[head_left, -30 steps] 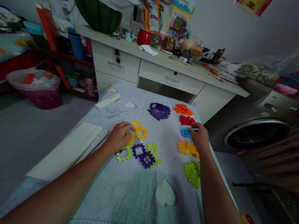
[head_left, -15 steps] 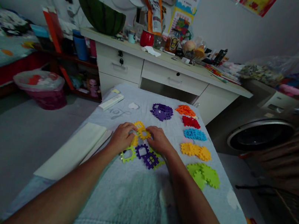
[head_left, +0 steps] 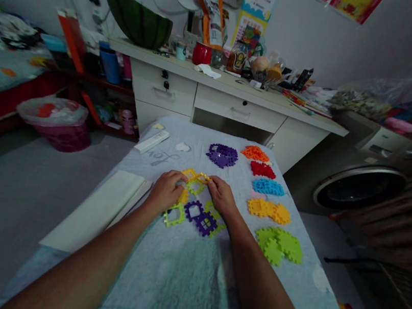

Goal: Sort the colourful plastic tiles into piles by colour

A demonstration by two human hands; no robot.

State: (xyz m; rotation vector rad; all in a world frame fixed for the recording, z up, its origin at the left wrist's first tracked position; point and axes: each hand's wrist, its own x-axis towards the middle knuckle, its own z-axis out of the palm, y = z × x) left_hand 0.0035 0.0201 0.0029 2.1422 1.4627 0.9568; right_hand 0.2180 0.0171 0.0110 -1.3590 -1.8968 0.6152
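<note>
My left hand (head_left: 165,189) is closed at the left side of a yellow square-frame building tile (head_left: 189,173) with notched edges, its fingertips on the tile. Between thumb and finger, my right hand (head_left: 222,196) pinches a second yellow tile (head_left: 203,178), which is tilted up. Under it shows a lime-green frame tile (head_left: 196,188). Nearer to me lie a dark purple open frame (head_left: 194,210) and a purple window tile (head_left: 206,223). A lime frame (head_left: 174,215) sits below my left hand, and more lime pieces are partly hidden by my right hand.
Sorted tile piles lie on the cloth-covered table (head_left: 172,273): purple (head_left: 222,155), orange (head_left: 255,153), red (head_left: 263,170), blue (head_left: 268,186), yellow (head_left: 269,210) and lime (head_left: 280,244). White boxes (head_left: 99,211) line the left edge. A cluttered desk (head_left: 217,81) stands behind.
My right hand has shifted slightly right and tilted its yellow tile up from lying flatter. The lime frame beneath now shows. My left hand stays nearly in place.
</note>
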